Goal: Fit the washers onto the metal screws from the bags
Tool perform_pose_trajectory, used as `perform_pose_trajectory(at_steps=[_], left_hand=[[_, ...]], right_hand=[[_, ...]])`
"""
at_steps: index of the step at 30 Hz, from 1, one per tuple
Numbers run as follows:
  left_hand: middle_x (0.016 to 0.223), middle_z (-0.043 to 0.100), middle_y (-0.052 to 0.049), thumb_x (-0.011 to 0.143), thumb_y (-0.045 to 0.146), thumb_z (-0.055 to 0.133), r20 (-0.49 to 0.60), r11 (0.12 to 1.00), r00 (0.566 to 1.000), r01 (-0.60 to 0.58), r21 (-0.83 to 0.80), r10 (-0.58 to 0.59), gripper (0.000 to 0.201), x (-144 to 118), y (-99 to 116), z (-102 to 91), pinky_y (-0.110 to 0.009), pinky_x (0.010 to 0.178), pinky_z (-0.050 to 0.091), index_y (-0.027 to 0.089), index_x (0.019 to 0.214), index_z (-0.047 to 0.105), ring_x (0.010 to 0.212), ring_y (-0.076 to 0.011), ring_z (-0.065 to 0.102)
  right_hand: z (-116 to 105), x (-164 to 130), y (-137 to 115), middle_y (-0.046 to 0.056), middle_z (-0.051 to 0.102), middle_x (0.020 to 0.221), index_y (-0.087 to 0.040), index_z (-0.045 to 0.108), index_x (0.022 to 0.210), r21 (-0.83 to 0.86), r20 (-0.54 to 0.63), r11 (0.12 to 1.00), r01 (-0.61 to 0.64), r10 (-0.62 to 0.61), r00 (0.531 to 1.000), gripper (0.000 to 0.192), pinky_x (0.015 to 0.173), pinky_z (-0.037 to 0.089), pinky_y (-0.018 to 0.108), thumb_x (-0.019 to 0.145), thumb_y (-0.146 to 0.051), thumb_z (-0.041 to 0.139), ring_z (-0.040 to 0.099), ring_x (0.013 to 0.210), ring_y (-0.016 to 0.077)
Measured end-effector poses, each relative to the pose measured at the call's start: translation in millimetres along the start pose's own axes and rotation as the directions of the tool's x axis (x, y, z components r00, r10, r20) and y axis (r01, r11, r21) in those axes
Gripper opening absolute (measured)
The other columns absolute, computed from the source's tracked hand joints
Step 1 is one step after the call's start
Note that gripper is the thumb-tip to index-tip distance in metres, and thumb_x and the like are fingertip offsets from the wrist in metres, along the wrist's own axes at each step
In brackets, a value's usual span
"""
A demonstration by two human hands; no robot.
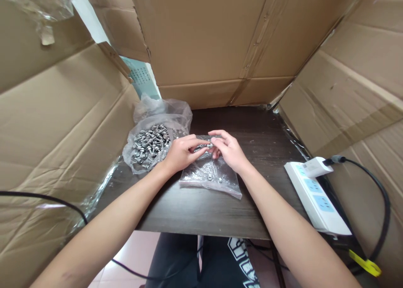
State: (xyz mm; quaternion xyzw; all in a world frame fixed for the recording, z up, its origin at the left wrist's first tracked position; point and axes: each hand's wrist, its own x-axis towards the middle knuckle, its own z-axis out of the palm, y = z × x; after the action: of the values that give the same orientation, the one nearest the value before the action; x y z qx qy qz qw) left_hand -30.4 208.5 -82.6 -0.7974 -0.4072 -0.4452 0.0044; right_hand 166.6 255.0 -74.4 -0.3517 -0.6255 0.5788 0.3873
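Note:
My left hand (pixel 182 153) reaches in from the left, its thumb and forefinger closed at the tips on a small shiny metal fastener (pixel 210 145). My right hand (pixel 229 150) meets it there, with curled fingers and thumb pinching the same piece; whether it is a bolt, a nut or both together is too small to tell. Under both hands lies a clear plastic zip bag (pixel 195 179), flat on the dark table. Two hex nuts (pixel 210 177) show near the bag's front part. Beside my left hand stands an open plastic bag (pixel 128 153) full of metal bolts (pixel 151 142).
Cardboard walls (pixel 214 36) enclose the dark wooden table (pixel 201 214) at the back and both sides. On the right lies a white power strip (pixel 317 200) with a plugged-in adapter (pixel 316 167) and black cable (pixel 385 195). Another black cable (pixel 40 196) crosses at left.

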Motion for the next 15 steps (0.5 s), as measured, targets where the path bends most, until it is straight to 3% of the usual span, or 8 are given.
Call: perform_pose_trajectory(at_steps=[2,5,7,10,13,15], left_hand=[[0.064,0.051,0.004,0.095,0.030,0.071,0.005,1.000,1.000,0.002,0.003,-0.002,0.018,0.0,0.3,0.0,-0.021,0.058,0.038,0.019,0.106,0.080,0.057,-0.0090,0.048],[0.063,0.051,0.004,0.097,0.030,0.069,0.002,1.000,1.000,0.009,0.018,-0.009,0.018,-0.3,-0.3,-0.2,-0.021,0.058,0.038,0.019,0.107,0.079,0.057,-0.0091,0.048],[0.063,0.051,0.004,0.097,0.031,0.068,0.004,1.000,1.000,0.015,0.021,-0.015,0.019,-0.6,-1.2,-0.2,-0.021,0.058,0.038,0.020,0.107,0.080,0.056,-0.0093,0.048],[0.064,0.052,0.004,0.097,0.032,0.068,0.007,1.000,1.000,0.020,0.017,-0.020,0.020,-0.9,-2.4,-0.1,-0.021,0.059,0.040,0.019,0.107,0.079,0.057,-0.0093,0.048],[0.064,0.052,0.004,0.097,0.031,0.068,-0.001,1.000,1.000,0.018,0.021,-0.018,0.020,-1.1,-2.6,0.1,-0.020,0.058,0.039,0.019,0.109,0.079,0.057,-0.0091,0.048],[0.064,0.052,0.004,0.097,0.030,0.068,0.002,1.000,1.000,0.013,0.021,-0.013,0.020,-1.3,-2.2,0.4,-0.020,0.058,0.038,0.019,0.110,0.079,0.057,-0.0091,0.048]], right_hand=[[0.1,-0.3,-0.2,-0.002,0.064,0.071,-0.020,0.063,0.111,0.004,-0.032,1.000,-0.003,0.003,0.999,0.038,0.048,0.046,0.025,0.090,-0.052,0.060,0.057,0.050,0.0110],[1.0,-1.5,-1.3,0.004,0.072,0.100,-0.023,0.060,0.120,0.010,0.023,1.000,0.021,-0.022,1.000,0.047,0.050,0.049,0.024,0.080,-0.045,0.074,0.067,0.067,0.0145],[1.9,-2.3,-1.6,0.002,0.071,0.088,-0.023,0.060,0.119,-0.028,0.051,0.999,0.016,-0.015,0.999,0.048,0.051,0.048,0.024,0.079,-0.043,0.076,0.065,0.064,0.0142],[3.0,-2.3,-1.3,-0.003,0.062,0.066,-0.021,0.063,0.109,-0.057,-0.007,0.998,-0.030,0.029,1.000,0.036,0.047,0.045,0.024,0.090,-0.050,0.060,0.056,0.049,0.0112],[3.3,-1.7,-1.7,0.003,0.071,0.097,-0.023,0.060,0.119,0.000,-0.002,1.000,-0.009,0.009,1.000,0.042,0.049,0.048,0.024,0.083,-0.043,0.068,0.066,0.064,0.0140],[3.4,-1.4,-1.9,0.003,0.072,0.098,-0.024,0.058,0.123,0.013,0.033,1.000,0.005,-0.006,0.999,0.050,0.051,0.049,0.024,0.078,-0.038,0.073,0.068,0.068,0.0151]])
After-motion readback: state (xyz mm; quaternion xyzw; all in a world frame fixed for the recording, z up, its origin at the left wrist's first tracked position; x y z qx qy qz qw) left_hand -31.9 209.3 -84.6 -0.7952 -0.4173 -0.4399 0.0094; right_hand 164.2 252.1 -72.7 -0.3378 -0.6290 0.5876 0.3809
